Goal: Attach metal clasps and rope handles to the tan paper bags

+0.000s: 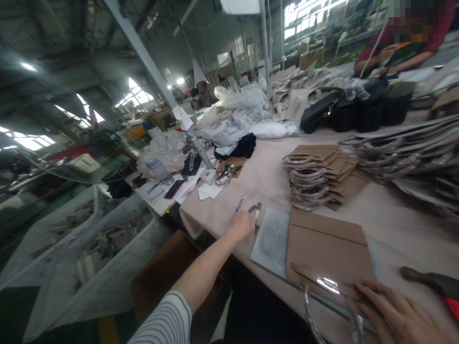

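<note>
My left hand (pixel 244 223) reaches down to the cloth-covered table, its fingers curled. A thin metal pen-like tool (pixel 238 206) points up beside the fingers. A small tool with dark and pale parts (pixel 256 210) lies against the fingertips; whether either one is gripped is hard to see. At the lower right my right hand (pixel 398 310) rests with fingers stretched out at the near edge of a brown bag panel (pixel 328 243). A clear-wrapped handle (pixel 311 313) hangs from that edge. Under the panel lies a grey speckled slab (pixel 271 239).
Brown panels with wrapped handles (pixel 311 179) are stacked behind, beside a larger pile (pixel 412 148). A black-handled tool (pixel 426 282) lies at right. Black bags (pixel 358 107), plastic wrap (pixel 247 100) and a metal post (pixel 201 153) stand farther back. A co-worker (pixel 405 52) is across the table.
</note>
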`<state>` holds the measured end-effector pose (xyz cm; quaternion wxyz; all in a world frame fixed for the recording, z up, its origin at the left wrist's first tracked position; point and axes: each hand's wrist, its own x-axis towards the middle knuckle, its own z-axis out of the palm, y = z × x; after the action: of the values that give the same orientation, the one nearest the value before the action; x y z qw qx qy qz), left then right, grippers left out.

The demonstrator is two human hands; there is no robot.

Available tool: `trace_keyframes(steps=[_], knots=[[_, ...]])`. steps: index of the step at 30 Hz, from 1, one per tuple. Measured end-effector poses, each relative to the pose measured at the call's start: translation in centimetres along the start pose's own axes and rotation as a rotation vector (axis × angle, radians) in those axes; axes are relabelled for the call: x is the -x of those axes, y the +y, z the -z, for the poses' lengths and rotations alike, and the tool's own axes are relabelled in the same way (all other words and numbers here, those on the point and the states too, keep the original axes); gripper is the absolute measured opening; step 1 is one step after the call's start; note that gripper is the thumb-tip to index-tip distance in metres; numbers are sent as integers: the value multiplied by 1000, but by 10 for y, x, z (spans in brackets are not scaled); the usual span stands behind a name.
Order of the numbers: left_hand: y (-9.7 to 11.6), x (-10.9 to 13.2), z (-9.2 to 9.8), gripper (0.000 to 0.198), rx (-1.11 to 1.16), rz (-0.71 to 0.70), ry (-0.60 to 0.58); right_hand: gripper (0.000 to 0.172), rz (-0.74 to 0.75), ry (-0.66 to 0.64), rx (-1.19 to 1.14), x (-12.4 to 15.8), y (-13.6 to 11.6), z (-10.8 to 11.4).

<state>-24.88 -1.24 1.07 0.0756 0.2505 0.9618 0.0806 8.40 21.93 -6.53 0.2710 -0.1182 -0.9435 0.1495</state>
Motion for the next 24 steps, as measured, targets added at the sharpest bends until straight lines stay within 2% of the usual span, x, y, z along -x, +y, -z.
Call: trace_keyframes(steps=[2,5,7,10,12,16,18,21,24], knots=[[-1,7,3,30,-1,-14,-1,27,31,-7,36,-6,-10,9],[13,31,4,27,17,-115,11,26,91,-72,45,-17,-27,25],[29,56,2,23,61,-272,-9,25,123,-154,36,-26,-33,32],[56,92,-5,13,145,-628,-76,26,157,-319,50,-37,-35,40],[70,107,-11,12,143,-774,-87,25,188,-404,50,-42,-35,43],[87,109,-18,7,-14,-869,-87,25,259,-469,33,-47,-38,47],[89,105,-17,11,-108,-956,-98,26,285,-485,36,-46,-40,48],[84,100,-15,14,-202,-1071,-86,30,297,-493,50,-44,-41,45],[69,91,-17,17,-160,-1169,-70,28,286,-482,48,-40,-35,41]])
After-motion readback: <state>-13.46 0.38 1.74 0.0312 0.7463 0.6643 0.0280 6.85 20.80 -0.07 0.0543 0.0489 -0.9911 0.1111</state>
